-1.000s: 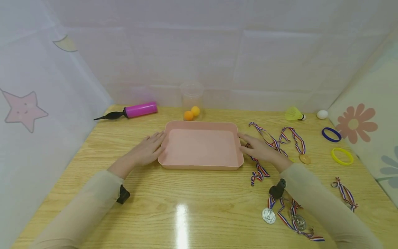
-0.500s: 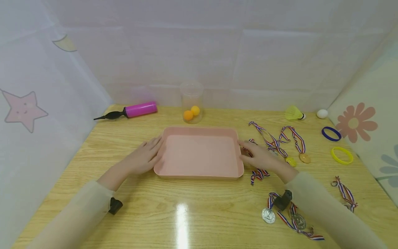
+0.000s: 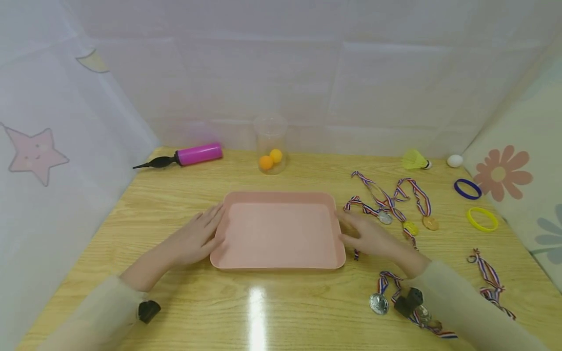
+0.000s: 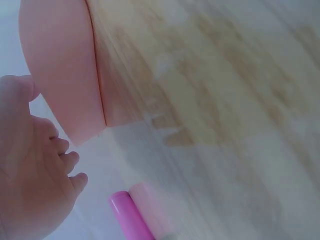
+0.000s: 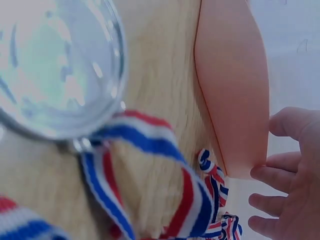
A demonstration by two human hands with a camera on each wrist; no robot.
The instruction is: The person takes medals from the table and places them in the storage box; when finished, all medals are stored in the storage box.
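A shallow pink tray (image 3: 281, 234) lies flat on the wooden table, with no objects in it. My left hand (image 3: 193, 241) rests against its left wall, fingers extended; the left wrist view shows the thumb at the tray's rim (image 4: 65, 60). On the opposite side, my right hand (image 3: 366, 236) touches the right wall with its fingertips and thumb. The right wrist view shows those fingers loosely spread beside the pink wall (image 5: 235, 90). Close to that wrist camera is a silver medal (image 5: 55, 65) with a red, white and blue ribbon (image 5: 150, 137).
Behind the tray stands a clear container (image 3: 270, 129) holding two orange balls (image 3: 266, 163). A magenta pump (image 3: 199, 154) lies back left. Rightward are several ribboned medals (image 3: 378, 303), a yellow shuttlecock (image 3: 413, 160), a white ball (image 3: 454, 161), a blue ring (image 3: 467, 189) and a yellow ring (image 3: 482, 219).
Both hands have drawn the tray toward the near edge of the table, sliding it across the surface. A gap has widened between it and the clear container.
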